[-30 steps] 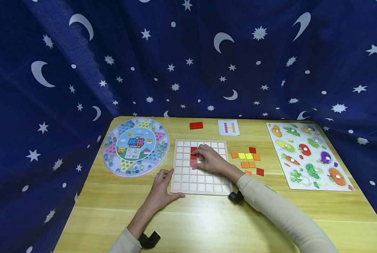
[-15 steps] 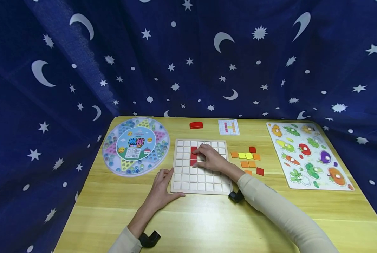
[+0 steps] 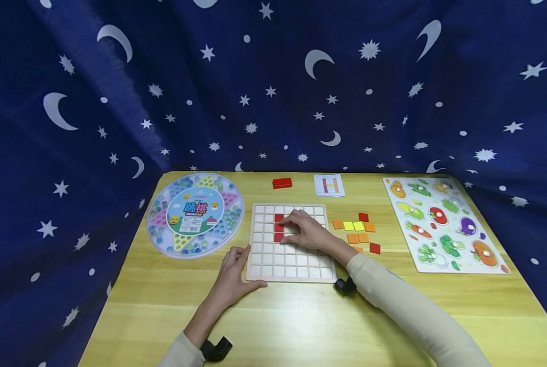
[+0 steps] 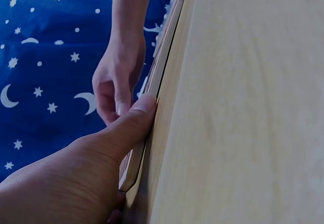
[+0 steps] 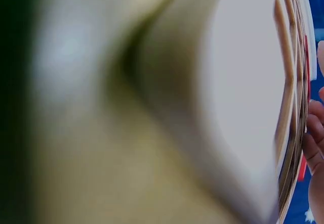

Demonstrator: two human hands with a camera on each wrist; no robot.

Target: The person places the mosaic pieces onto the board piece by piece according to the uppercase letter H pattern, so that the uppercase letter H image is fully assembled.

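Note:
A white grid board [image 3: 269,271] in a pale wooden frame lies on the table, with red square tiles [image 3: 279,218] in one column of its cells. Over this column, my right hand [image 3: 306,231] curls its thumb and index finger down to the tiles. The thumb tip touches the lowest red tile [image 3: 278,237]; the index fingertip partly covers the tiles above. My left hand [image 3: 231,278] spans the board's near left corner, fingertips at the left side and straight thumb along the front edge. In the left wrist view that thumb [image 4: 132,125] presses the frame's edge.
Loose orange tiles [image 3: 353,238], yellow tiles [image 3: 358,226] and red ones lie right of the board. Behind it are a red block [image 3: 282,183] and a pattern card [image 3: 329,185]. A round marble game [image 3: 195,214] stands left, a vegetable puzzle [image 3: 445,224] right.
The lowest red tile looked pale pink one second ago and now shows plain red, flat in line with the others. Both hands have stayed in place; the head view has shifted slightly.

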